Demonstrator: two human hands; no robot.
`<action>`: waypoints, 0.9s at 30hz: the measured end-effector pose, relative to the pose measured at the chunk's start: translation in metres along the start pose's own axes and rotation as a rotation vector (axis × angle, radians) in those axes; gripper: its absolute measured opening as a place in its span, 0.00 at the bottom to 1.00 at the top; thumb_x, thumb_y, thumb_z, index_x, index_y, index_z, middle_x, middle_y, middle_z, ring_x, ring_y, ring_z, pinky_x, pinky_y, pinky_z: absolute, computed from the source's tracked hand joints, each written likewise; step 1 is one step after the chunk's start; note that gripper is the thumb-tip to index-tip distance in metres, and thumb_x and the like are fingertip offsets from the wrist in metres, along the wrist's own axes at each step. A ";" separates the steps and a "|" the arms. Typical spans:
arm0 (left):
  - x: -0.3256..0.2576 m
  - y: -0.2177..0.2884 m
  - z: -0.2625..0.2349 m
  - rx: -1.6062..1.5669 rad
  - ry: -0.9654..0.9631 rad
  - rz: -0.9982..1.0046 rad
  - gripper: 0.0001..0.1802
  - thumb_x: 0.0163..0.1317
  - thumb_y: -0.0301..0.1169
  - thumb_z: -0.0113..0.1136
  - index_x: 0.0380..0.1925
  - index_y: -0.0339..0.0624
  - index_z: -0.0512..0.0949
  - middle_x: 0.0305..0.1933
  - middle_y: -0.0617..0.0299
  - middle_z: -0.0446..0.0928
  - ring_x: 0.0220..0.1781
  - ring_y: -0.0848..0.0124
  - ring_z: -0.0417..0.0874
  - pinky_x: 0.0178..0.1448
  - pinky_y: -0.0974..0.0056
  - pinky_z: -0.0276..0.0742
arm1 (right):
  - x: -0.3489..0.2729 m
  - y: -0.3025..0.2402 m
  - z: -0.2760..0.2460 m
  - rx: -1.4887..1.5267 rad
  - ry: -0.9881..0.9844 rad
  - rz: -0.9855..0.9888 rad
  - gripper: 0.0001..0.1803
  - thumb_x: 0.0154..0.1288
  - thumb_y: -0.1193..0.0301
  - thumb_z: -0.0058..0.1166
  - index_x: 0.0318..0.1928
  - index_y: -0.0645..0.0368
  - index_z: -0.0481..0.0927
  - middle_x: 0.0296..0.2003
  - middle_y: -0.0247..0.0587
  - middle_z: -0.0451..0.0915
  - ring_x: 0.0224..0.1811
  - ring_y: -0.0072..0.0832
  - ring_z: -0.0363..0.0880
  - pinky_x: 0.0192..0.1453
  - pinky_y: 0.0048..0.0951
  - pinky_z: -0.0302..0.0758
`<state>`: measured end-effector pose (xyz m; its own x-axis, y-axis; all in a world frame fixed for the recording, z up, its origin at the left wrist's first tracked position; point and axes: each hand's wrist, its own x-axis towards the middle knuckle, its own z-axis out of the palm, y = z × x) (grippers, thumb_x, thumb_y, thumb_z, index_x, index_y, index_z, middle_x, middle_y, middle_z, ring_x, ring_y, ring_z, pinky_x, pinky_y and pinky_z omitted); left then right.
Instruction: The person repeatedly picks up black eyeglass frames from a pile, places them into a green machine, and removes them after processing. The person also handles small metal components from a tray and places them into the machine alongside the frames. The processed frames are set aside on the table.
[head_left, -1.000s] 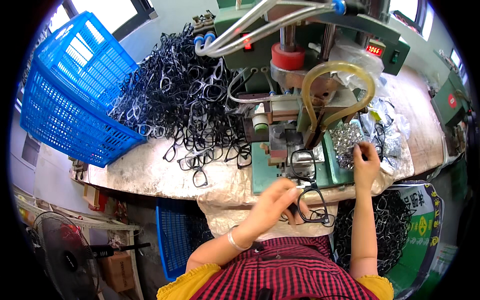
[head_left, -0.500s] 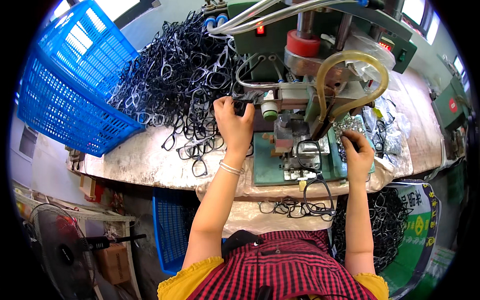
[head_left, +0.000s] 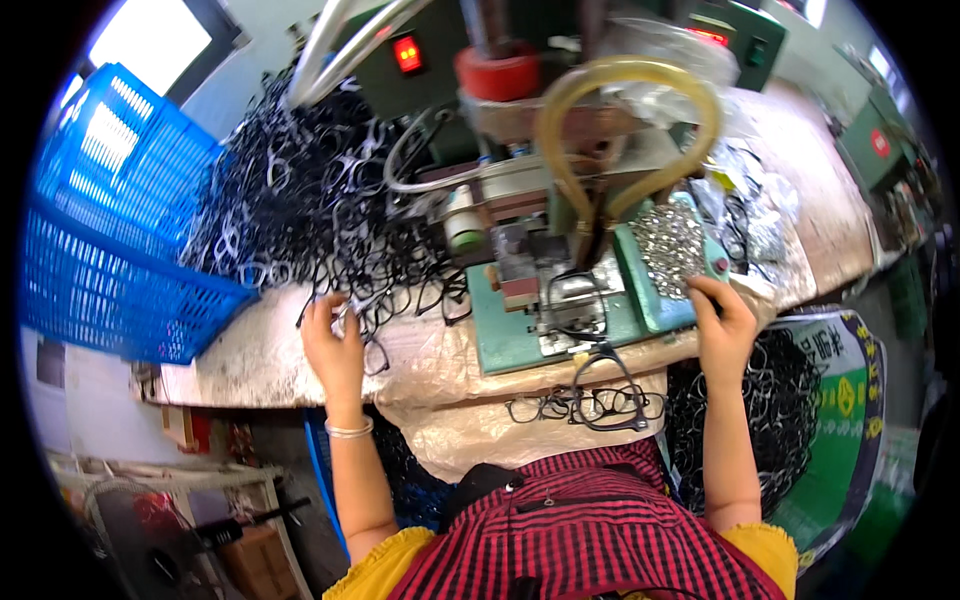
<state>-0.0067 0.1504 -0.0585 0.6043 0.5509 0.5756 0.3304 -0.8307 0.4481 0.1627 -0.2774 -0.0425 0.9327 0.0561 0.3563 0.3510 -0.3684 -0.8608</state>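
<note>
Curled fingers facing the thumb make up the grip of the left hand [head_left: 335, 345], which reaches to the near edge of a tangled heap of glasses frames [head_left: 300, 190]; its tips overlap the frames there, and whether they pinch one or only touch it cannot be told. Part of the heap straggles just beside that hand over the pale tabletop [head_left: 250, 352]. Well apart to its right stands the green machine base [head_left: 500, 335], with a yellowish looped hose [head_left: 630, 72] above. At this base sits a single black frame [head_left: 604, 350], which neither hand touches. Its long axis runs from the machine toward the person, slanting a little to the right: the far rim is over the metal holder [head_left: 552, 343], the near rim reaches out past the table edge, above more frames [head_left: 545, 408] on the tan sheet [head_left: 440, 430]. This black frame lies to the right of the left hand and to the left of the right hand [head_left: 728, 330], clearly nearer the right one. Right of the holder, a green tray [head_left: 672, 318] carries shiny metal bits [head_left: 665, 245]; the right hand is at its near right corner, thumb and forefinger bent close together, but whether a bit is pinched between them is too small to tell.
</note>
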 end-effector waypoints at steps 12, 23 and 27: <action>-0.029 -0.059 0.002 -0.087 -0.228 0.025 0.20 0.59 0.16 0.58 0.52 0.39 0.78 0.42 0.57 0.80 0.38 0.63 0.77 0.45 0.61 0.74 | 0.029 -0.066 0.075 0.473 -0.096 -0.121 0.08 0.61 0.78 0.62 0.41 0.65 0.84 0.37 0.41 0.86 0.42 0.27 0.84 0.50 0.27 0.77; -0.006 0.062 -0.016 -1.089 -0.016 -0.353 0.21 0.76 0.42 0.54 0.57 0.37 0.73 0.46 0.59 0.77 0.42 0.71 0.78 0.46 0.67 0.76 | 0.012 -0.069 0.088 0.411 0.028 -0.303 0.09 0.62 0.76 0.62 0.43 0.65 0.85 0.38 0.40 0.84 0.43 0.26 0.83 0.50 0.25 0.77; 0.006 0.131 -0.053 -1.344 0.097 0.018 0.12 0.75 0.32 0.53 0.52 0.37 0.73 0.47 0.54 0.77 0.43 0.68 0.79 0.45 0.65 0.81 | 0.000 -0.094 0.105 0.438 -0.027 -0.285 0.15 0.60 0.79 0.63 0.49 0.66 0.82 0.38 0.43 0.82 0.46 0.30 0.82 0.52 0.28 0.78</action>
<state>0.0020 0.0485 0.0396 0.5294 0.5907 0.6090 -0.6718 -0.1465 0.7261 0.1380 -0.1451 0.0000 0.7951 0.1237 0.5938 0.5873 0.0873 -0.8046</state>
